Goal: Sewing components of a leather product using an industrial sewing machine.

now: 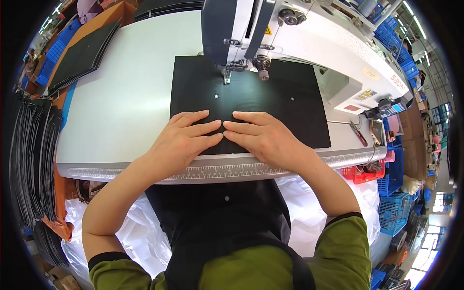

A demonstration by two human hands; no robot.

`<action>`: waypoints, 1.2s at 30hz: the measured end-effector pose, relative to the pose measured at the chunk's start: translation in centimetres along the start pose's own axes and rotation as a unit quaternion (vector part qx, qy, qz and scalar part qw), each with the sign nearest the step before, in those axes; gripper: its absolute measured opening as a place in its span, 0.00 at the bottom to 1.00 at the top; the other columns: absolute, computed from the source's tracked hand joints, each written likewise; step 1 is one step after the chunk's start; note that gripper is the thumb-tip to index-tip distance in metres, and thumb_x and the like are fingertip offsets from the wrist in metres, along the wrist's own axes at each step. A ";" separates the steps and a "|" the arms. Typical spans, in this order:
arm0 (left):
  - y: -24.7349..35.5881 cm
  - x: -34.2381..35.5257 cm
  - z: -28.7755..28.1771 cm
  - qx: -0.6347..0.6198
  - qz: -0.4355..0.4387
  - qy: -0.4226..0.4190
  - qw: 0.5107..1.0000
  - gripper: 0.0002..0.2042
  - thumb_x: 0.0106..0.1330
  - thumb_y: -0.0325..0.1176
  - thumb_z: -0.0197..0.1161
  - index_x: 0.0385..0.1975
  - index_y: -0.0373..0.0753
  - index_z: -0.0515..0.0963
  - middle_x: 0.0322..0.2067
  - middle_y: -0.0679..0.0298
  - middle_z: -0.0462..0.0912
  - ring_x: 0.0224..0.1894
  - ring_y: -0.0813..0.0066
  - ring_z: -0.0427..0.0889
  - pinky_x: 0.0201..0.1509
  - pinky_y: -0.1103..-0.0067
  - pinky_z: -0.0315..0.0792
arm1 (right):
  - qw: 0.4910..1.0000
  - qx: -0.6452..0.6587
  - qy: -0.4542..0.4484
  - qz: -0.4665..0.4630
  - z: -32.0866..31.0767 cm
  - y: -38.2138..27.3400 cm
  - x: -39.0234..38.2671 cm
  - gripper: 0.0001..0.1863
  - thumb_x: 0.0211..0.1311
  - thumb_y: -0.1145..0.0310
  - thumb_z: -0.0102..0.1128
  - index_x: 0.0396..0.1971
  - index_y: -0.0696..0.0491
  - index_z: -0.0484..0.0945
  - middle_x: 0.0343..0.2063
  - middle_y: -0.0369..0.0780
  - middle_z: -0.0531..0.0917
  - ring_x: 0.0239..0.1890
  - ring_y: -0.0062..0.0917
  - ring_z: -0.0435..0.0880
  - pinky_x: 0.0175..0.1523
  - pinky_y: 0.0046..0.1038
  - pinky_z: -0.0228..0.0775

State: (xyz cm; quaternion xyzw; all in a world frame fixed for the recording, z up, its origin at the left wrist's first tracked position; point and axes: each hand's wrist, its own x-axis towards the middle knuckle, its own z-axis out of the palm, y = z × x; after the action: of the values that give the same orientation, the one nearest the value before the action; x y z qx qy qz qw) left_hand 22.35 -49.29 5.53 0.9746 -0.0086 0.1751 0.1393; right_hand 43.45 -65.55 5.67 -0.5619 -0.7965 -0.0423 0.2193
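Both of my hands rest palm-down on a black rectangular panel point(290, 82) lying on the white table under the sewing machine. My left hand point(186, 140) has its fingers spread and flat on the panel's lower left. My right hand point(258, 137) lies the same way on the lower right, fingertips close to those of my left. Beyond them the presser foot point(227, 77) stands over the panel, with two small light spots on the panel, left and right.
The machine head point(319, 34) overhangs the back. Stacked black panels lie at upper left point(84, 55) and far left point(31, 159). A ruler edge point(222, 170) runs along the front. Snips point(357, 133) lie at right, near a red basket point(362, 174) and blue crates point(394, 215).
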 end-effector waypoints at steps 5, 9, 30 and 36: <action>-1.1 0.7 -0.1 0.008 0.006 -0.014 1.000 0.14 0.63 0.31 0.64 0.48 0.45 0.86 0.58 0.71 0.83 0.66 0.62 0.74 0.69 0.69 0.66 | 1.000 -0.008 -0.003 0.013 0.1 0.8 0.5 0.16 0.61 0.70 0.62 0.50 0.53 0.84 0.56 0.33 0.84 0.63 0.33 0.79 0.64 0.32 0.71; -2.0 1.3 -0.1 0.014 0.002 -0.024 1.000 0.14 0.63 0.31 0.64 0.48 0.46 0.86 0.58 0.72 0.83 0.67 0.63 0.73 0.70 0.69 0.66 | 1.000 -0.014 -0.004 0.019 0.2 1.2 1.0 0.16 0.63 0.69 0.60 0.50 0.52 0.84 0.57 0.33 0.84 0.64 0.32 0.78 0.65 0.32 0.70; -7.3 4.7 0.8 -0.012 -0.011 -0.004 1.000 0.16 0.65 0.27 0.62 0.51 0.45 0.85 0.59 0.69 0.82 0.66 0.59 0.74 0.70 0.68 0.68 | 0.996 0.060 -0.009 0.069 -0.2 3.6 1.3 0.14 0.65 0.73 0.61 0.48 0.57 0.85 0.54 0.41 0.86 0.58 0.36 0.83 0.61 0.32 0.75; -8.5 5.8 1.1 -0.022 -0.024 0.007 0.999 0.16 0.65 0.24 0.63 0.52 0.45 0.85 0.58 0.67 0.83 0.64 0.57 0.75 0.69 0.68 0.70 | 0.994 0.063 -0.022 0.092 -0.3 4.5 2.2 0.14 0.67 0.72 0.59 0.50 0.56 0.85 0.55 0.42 0.85 0.58 0.36 0.83 0.61 0.32 0.75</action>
State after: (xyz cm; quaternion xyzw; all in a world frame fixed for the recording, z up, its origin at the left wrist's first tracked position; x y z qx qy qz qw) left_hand 28.71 -41.26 4.27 0.9700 0.0121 0.1783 0.1650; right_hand 47.06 -62.08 5.95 -0.6189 -0.7469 0.0403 0.2398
